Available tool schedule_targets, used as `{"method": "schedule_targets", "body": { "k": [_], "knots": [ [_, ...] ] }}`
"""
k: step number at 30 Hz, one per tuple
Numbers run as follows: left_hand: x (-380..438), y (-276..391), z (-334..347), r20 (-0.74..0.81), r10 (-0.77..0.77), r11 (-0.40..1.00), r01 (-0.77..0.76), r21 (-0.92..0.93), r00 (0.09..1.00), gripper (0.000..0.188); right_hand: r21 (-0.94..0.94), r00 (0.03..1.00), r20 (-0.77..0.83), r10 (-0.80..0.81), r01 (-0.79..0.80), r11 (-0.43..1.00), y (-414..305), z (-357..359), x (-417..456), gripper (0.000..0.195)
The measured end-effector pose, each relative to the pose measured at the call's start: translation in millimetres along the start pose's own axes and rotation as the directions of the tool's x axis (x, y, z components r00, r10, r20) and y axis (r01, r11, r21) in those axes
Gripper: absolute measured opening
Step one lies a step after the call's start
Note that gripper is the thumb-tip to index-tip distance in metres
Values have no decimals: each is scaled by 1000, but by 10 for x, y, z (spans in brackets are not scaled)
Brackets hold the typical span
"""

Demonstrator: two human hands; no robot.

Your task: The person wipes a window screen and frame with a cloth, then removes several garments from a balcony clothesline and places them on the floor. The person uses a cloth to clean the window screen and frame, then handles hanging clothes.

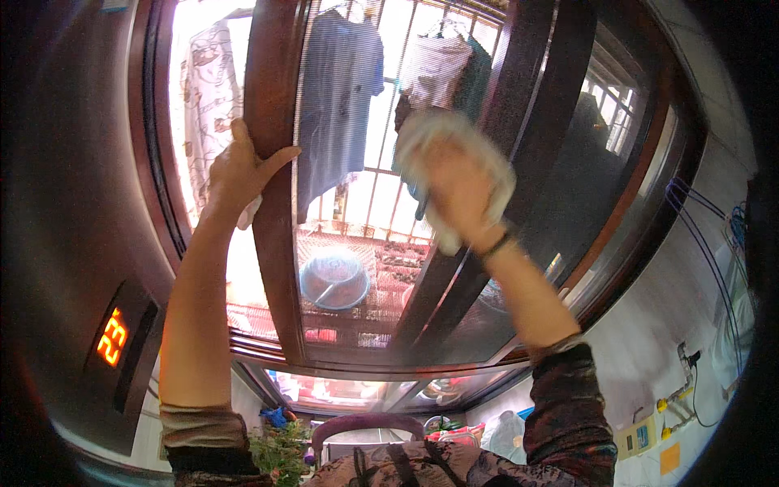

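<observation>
My left hand rests on the brown frame of a sliding window, its thumb stretched across the frame and its fingers around the left edge. Below its wrist a bit of something pale shows; what it is I cannot tell. My right hand, blurred, presses a whitish cloth against the mesh or glass panel near the panel's right frame. A dark band circles the right wrist. Through the panel show a hanging blue-grey shirt, a pale garment and a light blue basin.
At left stands a dark appliance with a lit display. Below are a window ledge, a purple chair back and a green plant. Purple cords and yellow-handled pipe valves are on the right wall.
</observation>
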State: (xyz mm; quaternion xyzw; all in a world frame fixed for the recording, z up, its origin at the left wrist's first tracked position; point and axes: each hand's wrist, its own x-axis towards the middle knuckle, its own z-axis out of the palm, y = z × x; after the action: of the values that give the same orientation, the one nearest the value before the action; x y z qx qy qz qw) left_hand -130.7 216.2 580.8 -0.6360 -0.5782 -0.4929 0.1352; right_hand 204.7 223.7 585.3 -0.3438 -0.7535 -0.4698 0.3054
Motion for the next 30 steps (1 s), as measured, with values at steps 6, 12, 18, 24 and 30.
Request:
{"method": "schedule_targets", "body": {
  "k": [6,12,18,24,30],
  "knots": [
    [21,124,134,48,25,995,-20,-97,999,88,722,793,464,-394,-81,687,-808,-125,-946,20],
    [-34,272,93,86,-18,997,24,-74,996,60,-108,904,-416,-94,54,993,832,-407,688,33],
    [-22,464,189,129,-26,988,45,-145,991,52,-188,724,-689,-43,-121,975,1031,-730,1734,25],
    [53,50,181,17,11,991,-9,-133,1000,49,136,965,-51,-258,262,955,-757,468,-4,41],
    [31,351,435,14,87,964,-80,-255,996,50,670,724,506,-469,13,742,-1547,840,-2809,40]
  ]
}}
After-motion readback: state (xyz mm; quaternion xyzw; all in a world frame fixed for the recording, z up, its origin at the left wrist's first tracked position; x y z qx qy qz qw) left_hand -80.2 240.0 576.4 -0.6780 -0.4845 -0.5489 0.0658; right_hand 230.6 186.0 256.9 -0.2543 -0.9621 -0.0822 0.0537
